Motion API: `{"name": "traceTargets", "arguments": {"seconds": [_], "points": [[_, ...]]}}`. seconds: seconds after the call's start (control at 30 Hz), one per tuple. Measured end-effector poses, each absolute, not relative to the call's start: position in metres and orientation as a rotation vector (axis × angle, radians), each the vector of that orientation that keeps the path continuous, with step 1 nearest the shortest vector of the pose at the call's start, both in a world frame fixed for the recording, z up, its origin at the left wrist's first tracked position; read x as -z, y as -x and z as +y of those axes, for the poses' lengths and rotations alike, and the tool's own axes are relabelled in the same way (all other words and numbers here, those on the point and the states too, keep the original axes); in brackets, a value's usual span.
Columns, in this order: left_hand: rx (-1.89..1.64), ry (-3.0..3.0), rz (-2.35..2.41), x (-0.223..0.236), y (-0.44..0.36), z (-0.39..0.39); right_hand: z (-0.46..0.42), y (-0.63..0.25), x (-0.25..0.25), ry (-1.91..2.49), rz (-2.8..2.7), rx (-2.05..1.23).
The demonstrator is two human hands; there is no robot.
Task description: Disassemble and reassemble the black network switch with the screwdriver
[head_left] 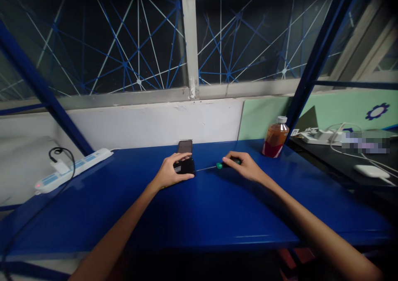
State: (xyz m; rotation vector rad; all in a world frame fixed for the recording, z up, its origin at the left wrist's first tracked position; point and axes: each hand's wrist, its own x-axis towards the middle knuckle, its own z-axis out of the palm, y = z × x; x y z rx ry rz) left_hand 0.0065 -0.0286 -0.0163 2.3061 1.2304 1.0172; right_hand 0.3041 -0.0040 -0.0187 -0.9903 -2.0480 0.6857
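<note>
My left hand (169,171) is closed around a small black box-shaped device (187,168) with a pale label, thumb along its near side and fingers over the far side. A bit of yellow shows under that hand. In my right hand (244,165) is a screwdriver (219,165) with a green and black handle, held nearly level. Its thin shaft points left, and the tip is at or very near the device's right end; contact is too small to tell. Just behind the device, a phone-like dark slab (185,146) leans near the wall.
On the blue table (199,214), a white power strip (74,171) with a plugged-in charger and black cable lies at left. A bottle of amber drink (276,137) stands at back right. Beyond it, a black table (338,161) carries white cables and a white case (371,171).
</note>
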Motion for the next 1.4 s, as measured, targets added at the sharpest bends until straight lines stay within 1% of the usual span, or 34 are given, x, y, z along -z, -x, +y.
{"name": "traceTargets", "arguments": {"seconds": [0.1, 0.17, 0.23, 0.37, 0.43, 0.6, 0.67, 0.87, 0.97, 1.07, 1.17, 1.33, 1.4], "points": [[-1.023, -2.315, 1.234, 0.0162, -0.0065, -0.0289, -0.0047, -0.3066, 0.0165, 0.914, -2.015, -0.836], [-1.018, -2.314, 1.239, 0.0165, -0.0067, -0.029, -0.0042, -0.3085, 0.0171, 0.935, -1.98, -0.966], [-1.011, -2.309, 1.247, 0.0171, -0.0071, -0.029, -0.0032, -0.3092, 0.0193, 0.99, -1.96, -1.009], [-1.005, -2.312, 1.252, 0.0188, -0.0078, -0.0289, -0.0024, -0.3071, 0.0224, 1.056, -1.992, -0.745], [-1.001, -2.318, 1.246, 0.0196, -0.0083, -0.0288, -0.0032, -0.3065, 0.021, 1.033, -1.998, -0.682], [-1.007, -2.325, 1.232, 0.0204, -0.0093, -0.0285, -0.0045, -0.3095, 0.0156, 0.929, -2.015, -0.898], [-1.015, -2.323, 1.239, 0.0203, -0.0091, -0.0283, -0.004, -0.3096, 0.016, 0.94, -1.988, -0.937], [-1.015, -2.338, 1.252, 0.0204, -0.008, -0.0279, -0.0031, -0.306, 0.0214, 1.048, -1.988, -0.655], [-1.009, -2.346, 1.247, 0.0216, -0.0091, -0.0277, -0.004, -0.3068, 0.0199, 1.002, -2.009, -0.681], [-0.995, -2.351, 1.244, 0.0234, -0.0105, -0.0269, -0.005, -0.3091, 0.0163, 0.896, -1.987, -0.812], [-0.997, -2.358, 1.237, 0.0251, -0.0111, -0.0259, -0.0045, -0.31, 0.0156, 0.902, -1.965, -0.906], [-1.017, -2.368, 1.222, 0.0249, -0.0112, -0.0263, -0.0014, -0.3087, 0.0208, 1.036, -1.978, -0.663], [-1.019, -2.371, 1.225, 0.0236, -0.0114, -0.0274, -0.0013, -0.3089, 0.0215, 1.01, -2.001, -0.654]]}}
